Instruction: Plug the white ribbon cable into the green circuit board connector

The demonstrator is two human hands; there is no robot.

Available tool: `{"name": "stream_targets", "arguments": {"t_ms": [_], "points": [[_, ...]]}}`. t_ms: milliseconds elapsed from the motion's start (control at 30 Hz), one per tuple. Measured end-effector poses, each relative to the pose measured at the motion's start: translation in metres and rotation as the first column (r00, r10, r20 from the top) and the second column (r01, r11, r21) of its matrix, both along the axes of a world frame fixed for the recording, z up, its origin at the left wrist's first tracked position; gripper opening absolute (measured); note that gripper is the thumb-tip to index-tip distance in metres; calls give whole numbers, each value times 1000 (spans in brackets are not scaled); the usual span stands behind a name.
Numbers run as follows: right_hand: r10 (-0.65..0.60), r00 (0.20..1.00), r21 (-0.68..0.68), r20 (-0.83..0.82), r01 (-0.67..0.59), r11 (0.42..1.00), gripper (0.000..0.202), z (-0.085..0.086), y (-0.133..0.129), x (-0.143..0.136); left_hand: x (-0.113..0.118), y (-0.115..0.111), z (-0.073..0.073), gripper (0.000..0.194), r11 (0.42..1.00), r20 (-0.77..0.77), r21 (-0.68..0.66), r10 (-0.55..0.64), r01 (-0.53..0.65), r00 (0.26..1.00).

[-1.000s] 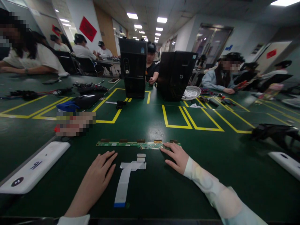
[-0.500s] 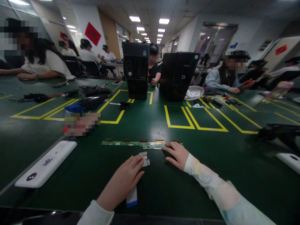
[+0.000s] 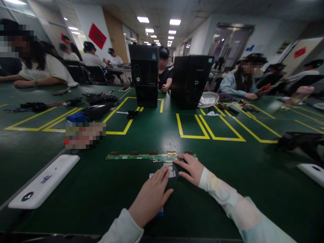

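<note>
A long, narrow green circuit board [image 3: 136, 157] with copper-coloured tabs along its far edge lies flat on the table. My right hand [image 3: 191, 168] rests at its right end, fingers spread and fingertips touching the board. My left hand [image 3: 152, 194] lies over a white flat ribbon cable [image 3: 172, 173] just below the board's middle. Its fingers are stretched out on the cable, with the thumb apart. The cable's upper end shows beyond the fingertips, close to the board's near edge. Part of its blue lower end peeks out under the palm; the middle is hidden.
Two black computer towers [image 3: 144, 76] stand across the table. A white power bank-like device [image 3: 44, 182] lies at left, near a blurred-out item. Cables [image 3: 40, 105], a white basket [image 3: 209, 99] and tools lie farther back among yellow tape outlines [image 3: 194, 137]. Several people sit around.
My left hand has slid to the right, carrying the ribbon cable along to just below the board. My right hand stays on the board.
</note>
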State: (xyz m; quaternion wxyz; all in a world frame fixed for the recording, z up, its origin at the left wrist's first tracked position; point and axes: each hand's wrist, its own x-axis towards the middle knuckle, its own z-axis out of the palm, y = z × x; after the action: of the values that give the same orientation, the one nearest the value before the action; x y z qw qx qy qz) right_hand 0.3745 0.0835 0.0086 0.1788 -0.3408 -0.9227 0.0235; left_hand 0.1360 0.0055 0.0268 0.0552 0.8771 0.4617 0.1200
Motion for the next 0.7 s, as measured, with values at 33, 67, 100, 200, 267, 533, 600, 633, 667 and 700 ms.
{"name": "stream_targets", "arguments": {"t_ms": [33,67,100,200,267,533,600,633,667,700], "points": [[-1,1000,-2,1,1,1000,50,0,0,0,1,1,1,57,1000,-3,-6,2,-2,1000],[-2,1000,-4,1,2,1000,50,1,-1,0,1,1,2,58,1000,-7,-15,5,-5,1000],[-3,1000,-6,1,3,1000,50,1,-1,0,1,2,4,58,1000,-10,-25,5,-5,1000],[-3,1000,-12,-4,3,1000,51,2,-2,-1,2,4,7,60,999,-9,-53,2,-2,1000],[-1,1000,-16,-10,1,1000,51,3,-2,-1,1,5,9,60,998,-12,-66,-4,3,1000],[-3,1000,-29,-6,3,1000,51,4,-1,0,-5,5,8,63,994,2,-109,-17,17,1000],[-3,1000,-27,-5,3,1000,51,4,-1,0,-6,5,9,63,992,-9,-127,-20,19,1000],[-4,1000,-24,-5,4,1000,51,3,-1,0,-5,5,10,63,991,-17,-135,-19,17,1000],[-5,1000,-21,-5,5,1000,51,3,-1,0,-5,5,11,63,990,-26,-143,-17,13,1000],[-5,1000,-18,-5,5,1000,51,3,-1,0,-5,5,12,63,989,-35,-151,-13,7,999]]}}
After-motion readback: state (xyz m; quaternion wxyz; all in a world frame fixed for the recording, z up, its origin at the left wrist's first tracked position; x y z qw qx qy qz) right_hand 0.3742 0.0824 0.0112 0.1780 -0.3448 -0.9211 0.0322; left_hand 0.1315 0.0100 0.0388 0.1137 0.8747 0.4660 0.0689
